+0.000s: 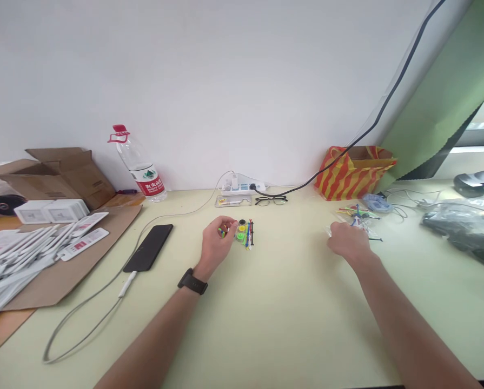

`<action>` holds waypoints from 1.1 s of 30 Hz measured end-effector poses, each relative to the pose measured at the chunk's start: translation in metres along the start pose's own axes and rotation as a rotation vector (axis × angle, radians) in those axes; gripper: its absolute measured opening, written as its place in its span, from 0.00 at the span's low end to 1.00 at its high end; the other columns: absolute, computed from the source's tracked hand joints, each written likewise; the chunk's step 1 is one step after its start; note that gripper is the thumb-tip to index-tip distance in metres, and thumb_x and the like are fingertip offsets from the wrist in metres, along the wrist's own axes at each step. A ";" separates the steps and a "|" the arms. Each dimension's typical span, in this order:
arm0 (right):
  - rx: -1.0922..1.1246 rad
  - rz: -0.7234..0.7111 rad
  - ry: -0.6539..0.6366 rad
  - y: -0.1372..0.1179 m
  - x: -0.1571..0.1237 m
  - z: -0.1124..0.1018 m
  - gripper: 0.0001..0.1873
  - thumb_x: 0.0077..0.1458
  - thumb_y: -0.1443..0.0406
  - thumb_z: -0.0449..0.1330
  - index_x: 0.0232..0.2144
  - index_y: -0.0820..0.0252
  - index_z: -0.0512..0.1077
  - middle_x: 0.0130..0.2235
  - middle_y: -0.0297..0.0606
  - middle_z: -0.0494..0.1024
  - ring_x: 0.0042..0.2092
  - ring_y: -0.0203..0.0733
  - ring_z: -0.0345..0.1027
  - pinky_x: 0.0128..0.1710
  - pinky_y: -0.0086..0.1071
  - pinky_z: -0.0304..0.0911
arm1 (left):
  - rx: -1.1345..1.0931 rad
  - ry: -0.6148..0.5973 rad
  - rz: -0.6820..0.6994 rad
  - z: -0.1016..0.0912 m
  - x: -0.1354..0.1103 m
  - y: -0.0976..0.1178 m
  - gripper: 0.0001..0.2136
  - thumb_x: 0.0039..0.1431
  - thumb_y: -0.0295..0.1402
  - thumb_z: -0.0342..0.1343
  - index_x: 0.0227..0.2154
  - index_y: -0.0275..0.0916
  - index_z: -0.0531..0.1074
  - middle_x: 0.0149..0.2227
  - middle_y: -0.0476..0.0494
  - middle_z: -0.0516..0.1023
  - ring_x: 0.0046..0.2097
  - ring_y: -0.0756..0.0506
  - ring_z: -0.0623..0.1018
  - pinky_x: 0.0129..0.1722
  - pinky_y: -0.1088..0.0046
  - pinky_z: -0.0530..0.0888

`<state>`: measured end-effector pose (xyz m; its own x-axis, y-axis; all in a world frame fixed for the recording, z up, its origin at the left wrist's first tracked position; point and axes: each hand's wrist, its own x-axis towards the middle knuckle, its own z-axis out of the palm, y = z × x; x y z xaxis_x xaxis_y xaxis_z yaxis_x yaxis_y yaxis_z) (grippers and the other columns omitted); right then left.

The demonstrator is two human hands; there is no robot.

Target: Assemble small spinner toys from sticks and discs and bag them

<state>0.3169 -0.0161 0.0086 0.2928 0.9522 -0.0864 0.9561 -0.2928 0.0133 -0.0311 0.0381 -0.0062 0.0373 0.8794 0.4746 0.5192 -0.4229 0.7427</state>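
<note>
My left hand (218,240) is curled, with small coloured plastic pieces (223,232) showing inside the bend of its fingers. Right beside its fingertips lie a black disc (242,222), a yellow disc (242,228) and a green disc (240,236). A row of thin coloured sticks (250,235) with knobbed ends lies just beyond them. Farther right, my right hand (349,240) is closed, knuckles up, at a clear plastic bag (330,229). What its fingers hold is hidden. More coloured sticks (357,215) lie loosely behind that hand.
A phone (149,247) on a charging cable lies at left, near a water bottle (146,175), cardboard box (63,175) and piled white tags (34,251). Along the wall are a power strip (244,186), glasses (271,200) and a striped bag (343,175). A black cable crosses above.
</note>
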 end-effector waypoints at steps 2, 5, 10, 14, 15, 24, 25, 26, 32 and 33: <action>-0.022 0.016 0.028 -0.007 0.001 0.000 0.13 0.62 0.68 0.53 0.44 0.66 0.75 0.46 0.58 0.78 0.48 0.60 0.75 0.43 0.44 0.64 | 0.158 -0.063 0.092 0.000 -0.003 -0.002 0.11 0.66 0.40 0.57 0.45 0.42 0.77 0.44 0.42 0.81 0.47 0.40 0.79 0.47 0.61 0.75; -0.022 -0.094 0.116 -0.027 -0.003 0.004 0.12 0.65 0.66 0.51 0.44 0.62 0.74 0.48 0.53 0.77 0.49 0.54 0.73 0.41 0.40 0.63 | 0.324 -0.253 0.207 0.004 -0.010 -0.006 0.20 0.69 0.41 0.52 0.60 0.42 0.69 0.63 0.36 0.71 0.67 0.35 0.66 0.64 0.52 0.67; 0.024 -0.331 0.194 -0.061 -0.017 0.015 0.12 0.68 0.68 0.49 0.41 0.59 0.73 0.46 0.46 0.78 0.48 0.48 0.71 0.39 0.36 0.60 | 0.474 -0.497 0.249 0.014 -0.020 -0.007 0.31 0.70 0.51 0.48 0.69 0.38 0.59 0.74 0.32 0.51 0.75 0.30 0.47 0.71 0.44 0.56; 0.077 -0.435 0.223 -0.074 -0.025 0.016 0.13 0.68 0.69 0.48 0.39 0.58 0.72 0.43 0.43 0.78 0.46 0.46 0.71 0.40 0.35 0.59 | 0.501 -0.529 0.300 0.017 -0.024 0.005 0.32 0.70 0.53 0.46 0.69 0.38 0.60 0.74 0.31 0.53 0.75 0.30 0.49 0.71 0.44 0.56; 0.106 -0.459 0.232 -0.075 -0.026 0.016 0.13 0.69 0.69 0.47 0.40 0.58 0.73 0.43 0.43 0.78 0.47 0.46 0.71 0.41 0.35 0.60 | 0.494 -0.540 0.320 0.018 -0.026 0.010 0.32 0.70 0.52 0.46 0.69 0.38 0.59 0.74 0.32 0.54 0.75 0.31 0.50 0.71 0.45 0.56; 0.430 -0.700 0.253 -0.076 -0.020 0.037 0.24 0.73 0.61 0.42 0.64 0.59 0.63 0.63 0.48 0.70 0.65 0.50 0.60 0.64 0.48 0.59 | 0.189 -0.687 0.545 0.024 -0.046 0.039 0.28 0.71 0.45 0.51 0.71 0.47 0.56 0.72 0.42 0.59 0.73 0.39 0.59 0.71 0.56 0.64; 0.444 -0.717 0.238 -0.078 -0.019 0.041 0.25 0.73 0.60 0.42 0.65 0.60 0.62 0.65 0.49 0.68 0.67 0.51 0.58 0.66 0.49 0.57 | 0.194 -0.656 0.530 0.023 -0.045 0.038 0.28 0.71 0.45 0.51 0.70 0.47 0.57 0.72 0.43 0.59 0.73 0.39 0.58 0.71 0.55 0.63; 0.456 -0.728 0.223 -0.079 -0.018 0.045 0.26 0.73 0.59 0.41 0.66 0.60 0.62 0.66 0.49 0.66 0.69 0.51 0.55 0.67 0.50 0.55 | 0.220 -0.603 0.502 0.023 -0.042 0.036 0.28 0.71 0.46 0.51 0.70 0.47 0.58 0.73 0.42 0.58 0.74 0.38 0.56 0.71 0.54 0.62; 0.680 -0.757 0.162 -0.088 -0.022 0.044 0.27 0.74 0.55 0.40 0.67 0.55 0.62 0.66 0.44 0.69 0.69 0.46 0.57 0.70 0.47 0.53 | 0.481 -0.286 0.310 0.015 -0.019 0.011 0.31 0.71 0.49 0.48 0.68 0.33 0.61 0.71 0.26 0.58 0.75 0.29 0.45 0.70 0.42 0.56; 0.723 -0.761 0.152 -0.088 -0.024 0.042 0.26 0.74 0.54 0.40 0.66 0.54 0.63 0.65 0.43 0.70 0.68 0.46 0.58 0.70 0.46 0.54 | 0.502 -0.281 0.310 0.014 -0.017 0.007 0.31 0.71 0.50 0.47 0.68 0.32 0.61 0.70 0.25 0.59 0.75 0.29 0.45 0.70 0.42 0.56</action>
<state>0.2250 -0.0165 -0.0320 -0.3331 0.8927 0.3035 0.6681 0.4506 -0.5921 -0.0165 0.0234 -0.0152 0.4356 0.7856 0.4395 0.7817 -0.5722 0.2480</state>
